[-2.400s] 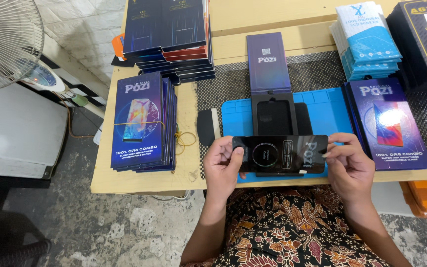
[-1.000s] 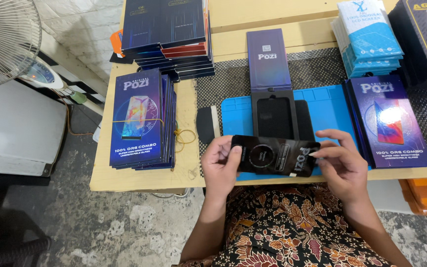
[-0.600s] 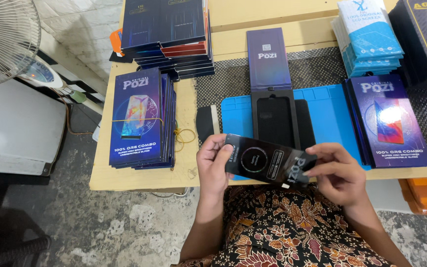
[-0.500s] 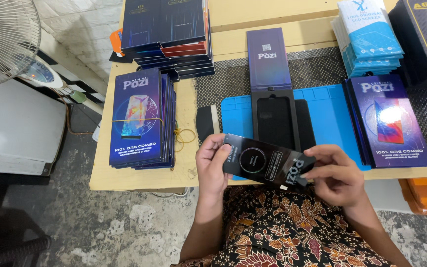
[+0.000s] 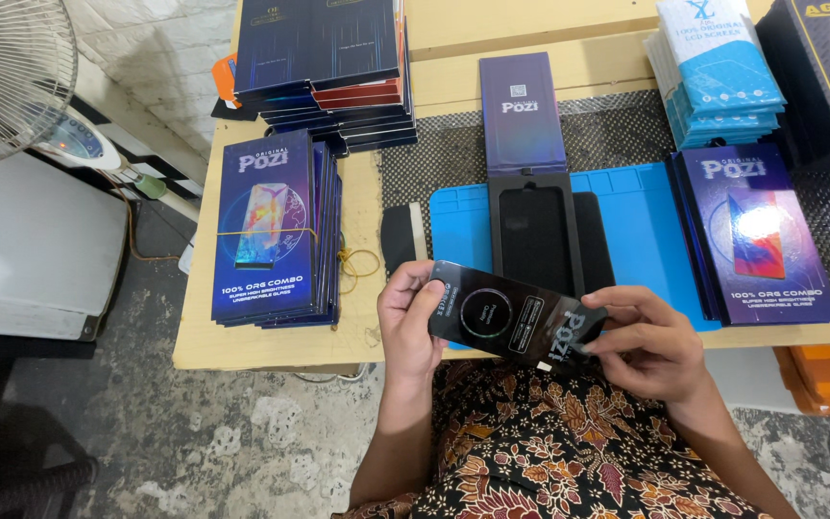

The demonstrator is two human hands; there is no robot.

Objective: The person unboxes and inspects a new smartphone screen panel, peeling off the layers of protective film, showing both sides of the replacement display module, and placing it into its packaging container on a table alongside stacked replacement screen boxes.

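At nine o'clock a white fan (image 5: 7,72) stands off the table, with open floor below it. The wooden table (image 5: 271,346) begins past that; its near edge runs just in front of the hands. At ten o'clock a stack of dark blue boxes (image 5: 266,226) lies close to the table's left and front edges, and at eleven o'clock a taller pile of boxes (image 5: 324,58) sits behind it, a bare strip of wood between the two.

The left hand (image 5: 413,322) grips the left end of a black screen panel (image 5: 506,317), thumb across its face. The panel hangs tilted, right end lower, over the table's front edge and the person's lap, at six o'clock from the open black tray (image 5: 535,235). That tray lies on the blue mat (image 5: 641,226), with bare mat to its right.

The right hand (image 5: 650,341) pinches the panel's right end between fingertips and thumb.

At two o'clock a purple box (image 5: 756,235) overlaps the mat's right edge; light blue packets (image 5: 718,67) are stacked at one o'clock.
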